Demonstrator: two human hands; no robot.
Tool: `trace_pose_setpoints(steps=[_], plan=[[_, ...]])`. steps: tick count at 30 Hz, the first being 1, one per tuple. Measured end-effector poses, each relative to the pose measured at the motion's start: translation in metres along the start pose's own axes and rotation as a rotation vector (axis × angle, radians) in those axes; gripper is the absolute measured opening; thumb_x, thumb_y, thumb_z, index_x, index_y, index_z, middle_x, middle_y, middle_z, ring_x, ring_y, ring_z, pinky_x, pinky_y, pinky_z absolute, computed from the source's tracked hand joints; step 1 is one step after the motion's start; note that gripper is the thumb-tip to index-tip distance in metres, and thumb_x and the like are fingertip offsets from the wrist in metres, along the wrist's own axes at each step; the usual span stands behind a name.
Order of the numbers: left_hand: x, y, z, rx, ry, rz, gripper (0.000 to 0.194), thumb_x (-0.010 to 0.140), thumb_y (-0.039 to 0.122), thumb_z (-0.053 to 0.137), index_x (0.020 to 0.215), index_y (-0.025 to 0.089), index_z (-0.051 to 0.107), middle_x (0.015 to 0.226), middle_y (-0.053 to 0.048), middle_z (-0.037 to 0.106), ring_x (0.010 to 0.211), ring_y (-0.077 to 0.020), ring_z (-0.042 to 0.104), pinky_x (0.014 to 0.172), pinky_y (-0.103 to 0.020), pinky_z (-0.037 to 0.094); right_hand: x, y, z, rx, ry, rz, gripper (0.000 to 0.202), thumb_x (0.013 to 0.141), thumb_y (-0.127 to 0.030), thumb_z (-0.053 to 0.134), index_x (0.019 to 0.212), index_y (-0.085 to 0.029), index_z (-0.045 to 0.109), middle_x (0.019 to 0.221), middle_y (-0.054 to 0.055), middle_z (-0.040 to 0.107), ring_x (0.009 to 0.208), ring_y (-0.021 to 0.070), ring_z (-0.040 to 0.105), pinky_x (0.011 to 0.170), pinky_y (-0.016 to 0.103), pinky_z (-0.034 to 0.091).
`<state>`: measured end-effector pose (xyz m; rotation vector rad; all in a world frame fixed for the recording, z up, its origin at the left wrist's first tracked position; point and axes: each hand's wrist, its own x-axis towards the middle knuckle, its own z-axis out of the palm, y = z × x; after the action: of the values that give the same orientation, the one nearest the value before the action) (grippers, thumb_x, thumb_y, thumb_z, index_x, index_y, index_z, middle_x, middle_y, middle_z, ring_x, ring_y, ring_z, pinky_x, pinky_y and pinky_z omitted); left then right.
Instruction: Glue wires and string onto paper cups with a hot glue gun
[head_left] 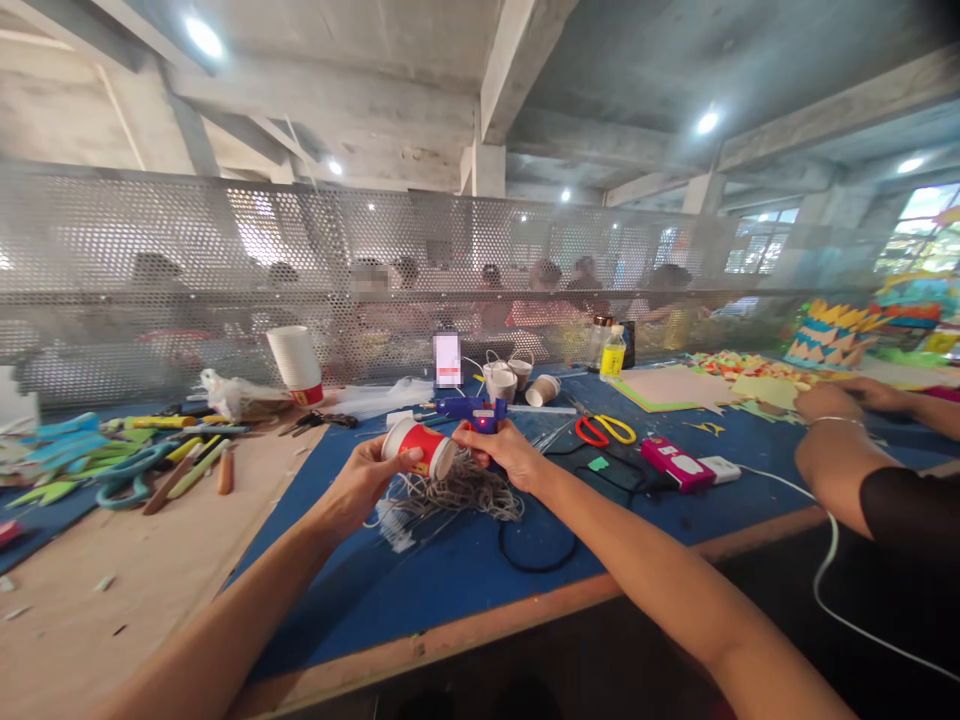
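My left hand [366, 478] is closed around a red and white paper cup [421, 448], which lies tilted on its side in the grip. Just to the right, my right hand [504, 450] grips the handle of a blue glue gun [466, 408]. Its nozzle points left, above and behind the cup. Beneath both hands a tangled heap of grey-beige string [461, 490] lies on the blue mat [360, 600]. Behind the glue gun stand several small cups [501, 380], some with string handles; one cup [543, 390] is tipped over.
A stack of paper cups [295, 360] stands back left. Teal scissors [127, 480] and craft knives lie left. Red-and-yellow scissors [606, 430], a pink power strip [677, 465] and a yellow-labelled bottle [613, 355] are right. A co-worker's arm [832, 430] reaches in there. A perforated screen [420, 260] stands behind.
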<state>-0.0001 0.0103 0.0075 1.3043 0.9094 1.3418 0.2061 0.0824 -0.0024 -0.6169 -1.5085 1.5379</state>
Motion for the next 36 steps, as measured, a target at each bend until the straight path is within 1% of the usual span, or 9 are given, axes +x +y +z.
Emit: trace_pose_setpoints(steps=[2,5,9,13,18,21,27,36], plan=[[0.001,0.0,-0.001,0.01,0.012,0.004,0.029,0.068,0.025,0.084,0.095,0.018,0.077,0.085,-0.005,0.076,0.084,-0.0217,0.069,0.081,-0.029,0.052,0.0,0.0,0.0,-0.004,-0.001,-0.008,0.035,0.069,-0.044,0.081,0.085,-0.016,0.067,0.063,-0.004,0.055,0.049,0.0057,0.038,0.047,0.022,0.03],[0.002,0.0,-0.002,0.021,0.026,-0.004,0.034,0.065,0.026,0.086,0.097,0.018,0.076,0.089,-0.005,0.076,0.083,-0.0212,0.069,0.082,-0.029,0.052,-0.001,0.0,0.001,-0.022,-0.006,-0.018,0.035,0.071,-0.045,0.079,0.084,-0.015,0.067,0.063,-0.004,0.055,0.048,0.0053,0.039,0.047,0.022,0.03],[0.002,-0.001,-0.001,0.018,-0.002,-0.033,0.039,0.068,0.027,0.084,0.105,0.018,0.075,0.096,-0.006,0.076,0.084,-0.0202,0.068,0.081,-0.027,0.051,-0.002,0.0,0.002,-0.041,-0.003,-0.017,0.035,0.071,-0.046,0.077,0.083,-0.015,0.066,0.064,-0.004,0.056,0.048,0.0052,0.039,0.046,0.022,0.031],[0.001,-0.004,-0.001,0.01,-0.041,-0.064,0.038,0.073,0.025,0.08,0.109,0.017,0.073,0.097,-0.006,0.075,0.085,-0.0194,0.068,0.084,-0.028,0.05,-0.001,0.0,0.003,-0.051,0.023,0.004,0.036,0.069,-0.046,0.079,0.084,-0.015,0.066,0.063,-0.004,0.056,0.048,0.0057,0.04,0.046,0.022,0.031],[0.005,-0.013,-0.005,-0.014,-0.009,-0.078,0.031,0.077,0.026,0.077,0.106,0.016,0.074,0.092,-0.006,0.076,0.08,-0.0183,0.067,0.079,-0.028,0.051,0.0,0.002,0.004,-0.066,0.018,0.008,0.035,0.069,-0.044,0.079,0.082,-0.015,0.066,0.065,-0.003,0.057,0.048,0.0059,0.04,0.045,0.022,0.031],[0.007,-0.016,-0.006,-0.024,-0.006,-0.08,0.027,0.076,0.027,0.078,0.101,0.016,0.075,0.088,-0.006,0.076,0.076,-0.0176,0.068,0.076,-0.026,0.051,0.0,0.004,0.004,-0.081,0.015,-0.016,0.033,0.07,-0.044,0.078,0.083,-0.016,0.067,0.066,-0.003,0.058,0.048,0.0062,0.041,0.044,0.022,0.032],[0.005,-0.013,-0.003,-0.01,0.007,-0.062,0.028,0.073,0.025,0.079,0.099,0.017,0.076,0.087,-0.006,0.076,0.076,-0.0175,0.068,0.075,-0.025,0.051,-0.001,0.002,0.005,-0.106,0.046,-0.03,0.032,0.069,-0.043,0.079,0.082,-0.016,0.067,0.065,-0.003,0.058,0.049,0.0065,0.041,0.044,0.022,0.031],[0.002,-0.007,0.003,-0.002,0.029,-0.017,0.031,0.068,0.021,0.081,0.098,0.016,0.075,0.086,-0.005,0.075,0.074,-0.0178,0.067,0.072,-0.025,0.051,-0.003,-0.004,0.006,-0.108,0.014,-0.07,0.026,0.072,-0.039,0.076,0.082,-0.017,0.065,0.065,-0.003,0.057,0.048,0.006,0.041,0.045,0.021,0.033]])
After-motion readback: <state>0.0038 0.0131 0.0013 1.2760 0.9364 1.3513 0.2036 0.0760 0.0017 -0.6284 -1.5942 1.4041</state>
